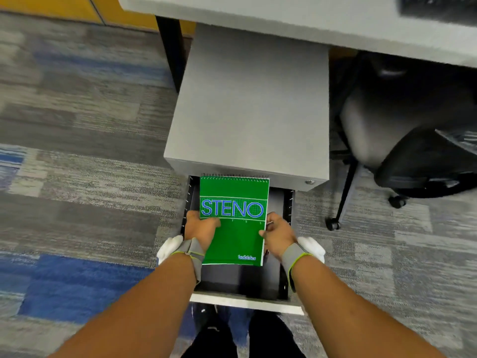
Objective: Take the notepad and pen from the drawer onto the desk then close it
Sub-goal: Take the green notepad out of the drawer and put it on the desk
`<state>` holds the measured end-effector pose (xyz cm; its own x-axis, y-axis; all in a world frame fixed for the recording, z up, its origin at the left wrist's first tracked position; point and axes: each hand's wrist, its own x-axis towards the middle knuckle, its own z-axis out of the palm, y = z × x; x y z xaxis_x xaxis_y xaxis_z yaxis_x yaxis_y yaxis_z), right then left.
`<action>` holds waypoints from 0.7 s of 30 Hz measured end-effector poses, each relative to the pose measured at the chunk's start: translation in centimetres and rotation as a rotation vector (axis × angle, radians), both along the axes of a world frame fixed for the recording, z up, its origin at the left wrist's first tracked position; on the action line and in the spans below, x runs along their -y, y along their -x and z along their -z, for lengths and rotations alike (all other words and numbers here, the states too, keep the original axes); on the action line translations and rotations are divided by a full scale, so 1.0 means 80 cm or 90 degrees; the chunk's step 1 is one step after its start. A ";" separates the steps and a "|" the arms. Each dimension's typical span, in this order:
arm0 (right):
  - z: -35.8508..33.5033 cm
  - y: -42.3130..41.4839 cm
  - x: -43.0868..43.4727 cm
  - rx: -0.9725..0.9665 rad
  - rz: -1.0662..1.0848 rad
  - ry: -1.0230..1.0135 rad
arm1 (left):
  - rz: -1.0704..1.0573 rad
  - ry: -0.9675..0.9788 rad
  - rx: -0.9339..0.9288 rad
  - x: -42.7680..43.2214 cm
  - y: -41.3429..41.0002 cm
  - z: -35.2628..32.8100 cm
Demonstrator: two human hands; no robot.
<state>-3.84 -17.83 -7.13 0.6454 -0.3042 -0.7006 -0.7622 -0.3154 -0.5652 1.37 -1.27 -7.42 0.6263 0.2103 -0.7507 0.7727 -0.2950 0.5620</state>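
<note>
Both hands hold a green notepad (233,220) over the open drawer (245,301) of a grey cabinet (247,104); the left hand (200,229) grips its left edge, thumb lying across the cover just under the blue word STENO, fingers hidden beneath; the right hand (277,233) pinches the right edge, thumb on the cover's rim; the pad's spiral binding points away from the person, close to the cabinet front, and its near edge, printed "bubbles", hangs above the dark drawer interior; whether the pad rests on anything inside or is lifted clear cannot be told; each wrist wears a grey band (294,254) with a white piece on its outer side; the drawer's pale front panel is nearest the person, above dark shoes (206,319) on the carpet (77,177); the pen cannot be made out in the drawer; the surface (284,16) runs along the top of the view, above the cabinet; a black office chair (413,151) stands to the right, partly under the surface.
</note>
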 end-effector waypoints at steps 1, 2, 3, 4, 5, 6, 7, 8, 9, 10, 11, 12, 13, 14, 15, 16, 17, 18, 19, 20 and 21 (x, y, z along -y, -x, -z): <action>-0.019 -0.003 0.000 0.015 0.002 -0.005 | 0.011 0.009 0.024 0.000 -0.004 -0.019; -0.042 -0.006 0.001 0.030 0.010 -0.011 | 0.027 0.015 0.049 -0.001 -0.009 -0.041; -0.063 -0.009 0.001 0.046 0.019 -0.013 | 0.046 0.020 0.074 -0.001 -0.013 -0.060; -0.088 -0.014 0.002 0.072 0.023 -0.012 | 0.070 0.027 0.102 0.000 -0.020 -0.084; -0.096 -0.017 0.001 0.083 0.018 -0.014 | 0.087 0.030 0.115 0.000 -0.023 -0.091; -0.113 -0.022 0.003 0.102 0.019 -0.008 | 0.100 0.035 0.137 0.003 -0.030 -0.107; -0.130 -0.026 0.004 0.123 0.033 0.002 | 0.110 0.045 0.161 0.005 -0.035 -0.124; -0.149 -0.031 0.007 0.150 0.048 0.008 | 0.117 0.057 0.182 0.009 -0.043 -0.144; -0.166 -0.037 0.010 0.179 0.059 0.003 | 0.119 0.068 0.202 0.015 -0.051 -0.160; -0.183 -0.044 0.015 0.205 0.068 -0.004 | 0.120 0.075 0.215 0.021 -0.062 -0.178; -0.200 -0.051 0.021 0.227 0.080 -0.010 | 0.115 0.087 0.225 0.029 -0.074 -0.195; -0.216 -0.059 0.029 0.247 0.088 -0.013 | 0.104 0.099 0.230 0.038 -0.086 -0.212; -0.229 -0.067 0.037 0.261 0.092 -0.019 | 0.094 0.115 0.233 0.048 -0.097 -0.226; -0.238 -0.072 0.044 0.270 0.090 -0.027 | 0.084 0.129 0.231 0.056 -0.107 -0.238; -0.246 -0.077 0.050 0.275 0.084 -0.033 | 0.074 0.142 0.233 0.064 -0.117 -0.247; -0.253 -0.085 0.059 0.279 0.075 -0.035 | 0.073 0.149 0.238 0.076 -0.130 -0.257; -0.255 -0.086 0.061 0.276 0.068 -0.040 | 0.076 0.154 0.238 0.080 -0.138 -0.261; -0.261 -0.094 0.068 0.273 0.070 -0.053 | 0.079 0.159 0.246 0.089 -0.150 -0.269; -0.266 -0.102 0.076 0.272 0.077 -0.071 | 0.079 0.161 0.261 0.099 -0.162 -0.275; -0.268 -0.116 0.092 0.273 0.086 -0.090 | 0.074 0.159 0.282 0.116 -0.178 -0.281; -0.270 -0.129 0.105 0.276 0.093 -0.097 | 0.074 0.150 0.303 0.130 -0.194 -0.285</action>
